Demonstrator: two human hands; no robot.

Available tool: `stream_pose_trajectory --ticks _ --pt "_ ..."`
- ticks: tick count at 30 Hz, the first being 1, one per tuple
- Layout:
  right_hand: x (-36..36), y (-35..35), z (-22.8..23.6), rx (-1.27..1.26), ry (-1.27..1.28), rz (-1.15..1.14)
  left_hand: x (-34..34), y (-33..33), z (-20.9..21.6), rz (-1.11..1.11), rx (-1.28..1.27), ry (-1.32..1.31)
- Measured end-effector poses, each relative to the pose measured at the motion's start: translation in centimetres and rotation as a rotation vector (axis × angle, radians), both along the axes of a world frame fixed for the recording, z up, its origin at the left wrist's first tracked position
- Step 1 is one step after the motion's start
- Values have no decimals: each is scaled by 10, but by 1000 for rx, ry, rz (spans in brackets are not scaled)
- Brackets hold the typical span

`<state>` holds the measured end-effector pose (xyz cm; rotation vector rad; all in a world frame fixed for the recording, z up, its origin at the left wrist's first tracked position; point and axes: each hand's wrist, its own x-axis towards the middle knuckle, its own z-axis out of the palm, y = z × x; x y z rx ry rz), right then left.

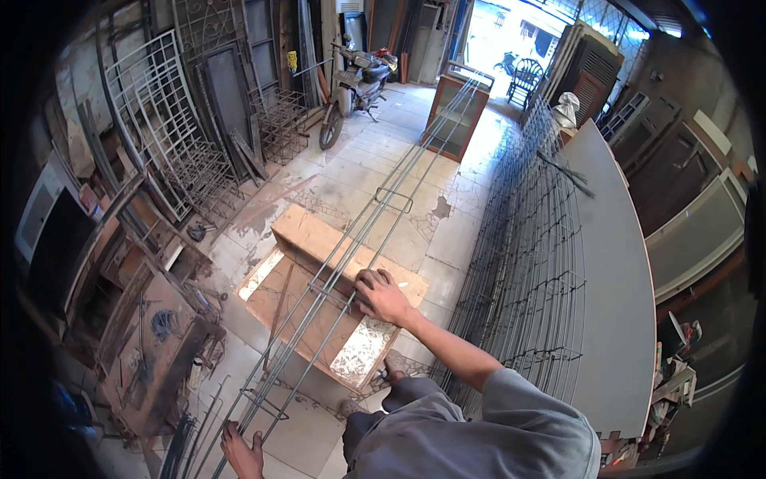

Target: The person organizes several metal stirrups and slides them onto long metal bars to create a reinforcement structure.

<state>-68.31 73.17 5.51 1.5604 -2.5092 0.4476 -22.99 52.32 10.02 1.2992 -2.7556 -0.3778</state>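
Observation:
A long, narrow rebar cage [339, 266], made of thin steel rods with rectangular stirrups, runs from the lower left to the far centre. It rests across a wooden box-like bench [319, 235] and reaches over a glass-fronted cabinet [456, 116]. My right hand [383, 296] is closed over the cage's right-hand rod beside a stirrup, above the bench. At the near end, my left hand [243, 453] lies against the rods, thumb and fingers apart; the picture's lower edge cuts off its wrist. Loose wire [275, 319] lies on the bench.
Many similar cages [519, 279] are stacked at my right, beside a large grey board [613, 279]. A motorcycle [357, 84] stands ahead on the left. Metal grilles [163, 120] lean along the left wall, and a cluttered worktable [152, 351] is at the near left.

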Motion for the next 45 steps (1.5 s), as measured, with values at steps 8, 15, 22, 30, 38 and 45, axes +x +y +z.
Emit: stream_pose_trajectory --ticks 8,15,22,30,38,45 --pt "-8 30 21 -252 -306 87 -53 67 53 177 -141 67" --pt "-88 184 22 -652 -463 -305 -268 163 71 -196 -17 369" --pt "-181 317 44 -910 -399 -688 -482 240 106 -660 109 351" --pt "-240 403 27 -1030 -365 -1072 -631 320 82 -1150 223 68" --pt "-328 408 -22 -929 -522 -1117 -751 377 12 -1571 457 -160" --pt "-496 386 -28 -735 -719 -1023 -905 362 6 -1518 501 -115"
